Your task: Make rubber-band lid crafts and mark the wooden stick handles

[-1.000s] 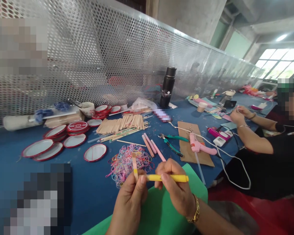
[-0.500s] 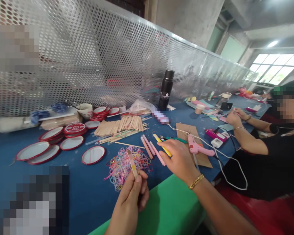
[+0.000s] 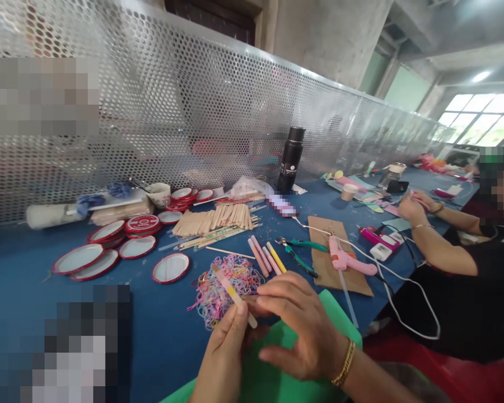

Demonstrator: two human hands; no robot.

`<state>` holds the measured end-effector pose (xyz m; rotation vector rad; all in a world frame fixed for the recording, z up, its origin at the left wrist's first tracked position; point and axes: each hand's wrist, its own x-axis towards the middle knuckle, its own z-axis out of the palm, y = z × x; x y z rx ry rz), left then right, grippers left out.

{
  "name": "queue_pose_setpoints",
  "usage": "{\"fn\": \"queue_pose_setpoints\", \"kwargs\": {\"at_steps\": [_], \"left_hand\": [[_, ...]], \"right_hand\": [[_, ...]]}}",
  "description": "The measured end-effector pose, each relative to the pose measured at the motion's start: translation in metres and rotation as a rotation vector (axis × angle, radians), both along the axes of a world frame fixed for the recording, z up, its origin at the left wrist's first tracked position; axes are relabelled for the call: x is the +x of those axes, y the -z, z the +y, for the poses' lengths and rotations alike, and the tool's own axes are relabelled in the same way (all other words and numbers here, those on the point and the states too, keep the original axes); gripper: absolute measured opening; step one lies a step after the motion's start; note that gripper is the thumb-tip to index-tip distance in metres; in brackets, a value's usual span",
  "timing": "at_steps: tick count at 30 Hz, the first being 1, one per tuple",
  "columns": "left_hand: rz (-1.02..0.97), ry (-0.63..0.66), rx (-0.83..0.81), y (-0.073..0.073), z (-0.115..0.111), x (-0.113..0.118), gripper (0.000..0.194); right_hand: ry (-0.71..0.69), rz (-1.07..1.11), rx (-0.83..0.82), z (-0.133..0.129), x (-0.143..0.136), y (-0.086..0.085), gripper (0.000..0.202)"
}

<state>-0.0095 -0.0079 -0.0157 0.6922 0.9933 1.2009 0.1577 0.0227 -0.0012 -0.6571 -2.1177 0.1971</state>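
A flat wooden craft stick (image 3: 232,291), coloured pink and yellow along part of its length, is pinched in my left hand (image 3: 228,341). My right hand (image 3: 303,327) is beside it with fingers apart and nothing in them; its fingertips come close to my left fingers. Behind the stick lies a tangled heap of coloured rubber bands (image 3: 205,299). A yellow marker (image 3: 276,257) rests alongside several pink and mauve markers (image 3: 258,254), just beyond my right hand. Green cloth (image 3: 292,372) lies under both hands.
Wooden sticks (image 3: 212,219) are piled behind the bands. Red-rimmed lids (image 3: 171,268) spread to the left. Pliers (image 3: 300,257) and a pink glue gun (image 3: 348,259) on cardboard (image 3: 319,230) lie right. A black bottle (image 3: 290,159) stands behind; a co-worker's hands (image 3: 414,210) are far right.
The yellow marker has gone from my right hand to the row of markers. My right hand has moved down and left, opening beside my left hand. The stick is tilted further left.
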Motion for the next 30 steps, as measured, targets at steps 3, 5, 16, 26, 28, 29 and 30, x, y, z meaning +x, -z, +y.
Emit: {"fn": "queue_pose_setpoints", "kwargs": {"at_steps": [3,5,16,26,28,29,30], "left_hand": [[0.033,0.058,0.052,-0.001,0.001,0.0,0.043],[0.072,0.095,0.103,-0.002,0.0,0.001,0.042],[0.204,0.107,0.098,-0.015,-0.001,0.005,0.051],[0.244,0.079,0.067,-0.015,-0.002,0.004,0.054],[0.247,0.082,0.069,-0.018,-0.001,0.005,0.053],[0.24,0.077,0.074,-0.02,0.0,0.006,0.052],[0.226,0.07,0.081,-0.021,0.0,0.007,0.05]], "right_hand": [[-0.016,-0.001,0.02,-0.002,-0.005,0.003,0.038],[-0.024,0.017,0.014,-0.001,-0.006,0.005,0.031],[-0.048,0.039,0.072,0.0,-0.002,0.008,0.022],[-0.039,0.15,0.028,0.002,-0.005,0.005,0.03],[-0.023,0.162,0.014,0.003,-0.005,0.004,0.03],[-0.02,0.161,0.008,0.004,-0.004,0.003,0.029],[-0.02,0.157,0.002,0.004,-0.004,0.003,0.029]]}}
